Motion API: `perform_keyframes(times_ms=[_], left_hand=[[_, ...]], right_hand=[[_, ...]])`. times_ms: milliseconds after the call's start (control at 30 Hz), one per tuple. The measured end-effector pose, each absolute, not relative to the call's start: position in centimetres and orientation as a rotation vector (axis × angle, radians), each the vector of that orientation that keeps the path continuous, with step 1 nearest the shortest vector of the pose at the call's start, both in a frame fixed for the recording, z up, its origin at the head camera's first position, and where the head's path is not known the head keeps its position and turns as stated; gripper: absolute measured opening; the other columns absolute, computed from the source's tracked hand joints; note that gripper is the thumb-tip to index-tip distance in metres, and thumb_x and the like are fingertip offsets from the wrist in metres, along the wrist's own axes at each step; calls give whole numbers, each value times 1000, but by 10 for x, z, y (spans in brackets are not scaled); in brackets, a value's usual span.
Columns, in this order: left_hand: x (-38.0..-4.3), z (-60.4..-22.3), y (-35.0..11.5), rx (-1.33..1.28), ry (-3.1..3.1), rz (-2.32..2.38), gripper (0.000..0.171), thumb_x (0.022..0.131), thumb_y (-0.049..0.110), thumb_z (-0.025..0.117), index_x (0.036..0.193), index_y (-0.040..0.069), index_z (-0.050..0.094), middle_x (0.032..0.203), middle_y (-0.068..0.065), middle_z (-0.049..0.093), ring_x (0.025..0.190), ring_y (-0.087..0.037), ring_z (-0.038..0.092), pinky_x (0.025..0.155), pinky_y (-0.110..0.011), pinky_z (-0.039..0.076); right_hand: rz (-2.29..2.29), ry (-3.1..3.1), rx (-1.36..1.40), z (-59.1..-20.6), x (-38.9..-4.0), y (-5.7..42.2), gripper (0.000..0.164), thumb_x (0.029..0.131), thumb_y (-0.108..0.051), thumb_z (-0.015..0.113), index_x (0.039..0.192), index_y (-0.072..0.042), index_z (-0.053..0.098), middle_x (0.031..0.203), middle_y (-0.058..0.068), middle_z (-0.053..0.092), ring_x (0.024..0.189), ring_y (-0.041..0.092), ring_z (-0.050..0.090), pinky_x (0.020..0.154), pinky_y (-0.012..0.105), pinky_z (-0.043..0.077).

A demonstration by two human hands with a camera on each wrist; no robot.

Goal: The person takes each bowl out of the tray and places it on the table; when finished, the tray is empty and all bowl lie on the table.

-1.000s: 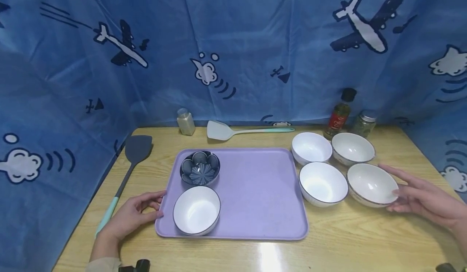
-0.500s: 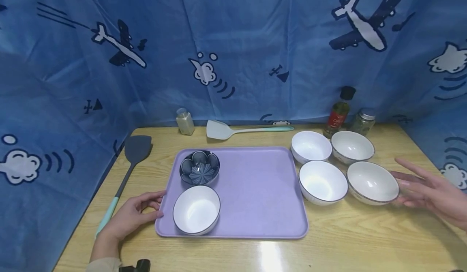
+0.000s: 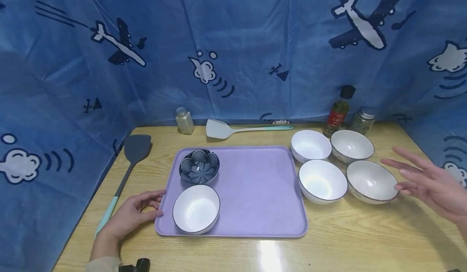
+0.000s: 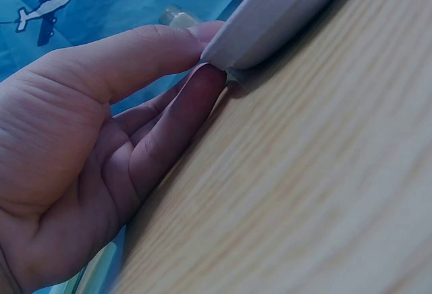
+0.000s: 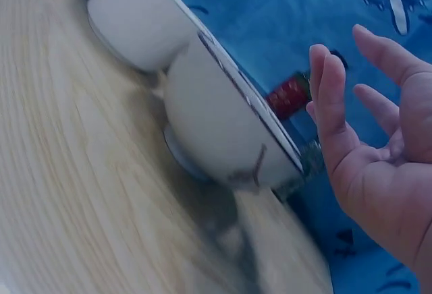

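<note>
My left hand (image 3: pixel 133 214) pinches the left rim of a lilac tray (image 3: pixel 259 195), thumb and fingertips at its edge in the left wrist view. On that tray stand a dark blue petal-patterned bowl (image 3: pixel 200 167) and, in front of it, a white bowl (image 3: pixel 196 209) with a dark rim. To the right, my right hand (image 3: pixel 432 185) hovers with fingers spread beside a cream bowl (image 3: pixel 372 180), holding nothing. The right wrist view shows this cream bowl (image 5: pixel 223 119) apart from the fingers. Another white bowl (image 3: pixel 322 180) sits just left of it, near the tray's right edge.
Behind these, a white bowl (image 3: pixel 311 145) and a cream bowl (image 3: pixel 352 145) stand before a red-labelled bottle (image 3: pixel 337 116) and a lidded jar (image 3: pixel 363 121). A white spatula (image 3: pixel 233 131) and a shaker (image 3: pixel 185 122) lie along the back; a dark spatula (image 3: pixel 127 174) lies left.
My right hand has let go of the cream bowl and drawn away to the right, its fingers spreading and lifting. The left hand and the tray keep their place.
</note>
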State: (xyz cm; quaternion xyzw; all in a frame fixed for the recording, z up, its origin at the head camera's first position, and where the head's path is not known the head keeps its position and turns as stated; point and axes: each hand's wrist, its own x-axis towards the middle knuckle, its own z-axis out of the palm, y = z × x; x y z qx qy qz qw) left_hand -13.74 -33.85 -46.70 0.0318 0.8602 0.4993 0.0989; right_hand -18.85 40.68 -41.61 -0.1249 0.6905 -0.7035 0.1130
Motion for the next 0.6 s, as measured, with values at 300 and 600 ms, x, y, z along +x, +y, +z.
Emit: perform_keyframes(times_ms=[300,600], left_hand=[[-138,-467,-338,89,2557,1467,63,83,27,82,139,10,58,116,-9,67,97,-12,65,89,-13,46],[-138,-468,-339,125,2540,1496,61,84,25,81,139,11,58,116,-10,67,97,-11,64,90,-15,46]], right_hand=[[-1935,1941,-472,-402,-190,369,62,106,5,34,158,-27,26,138,-16,60,91,17,70,74,28,58],[-1753,2004,-542,-384,-191,323,59,105,1,42,158,-22,29,141,-12,59,88,21,71,78,33,59]])
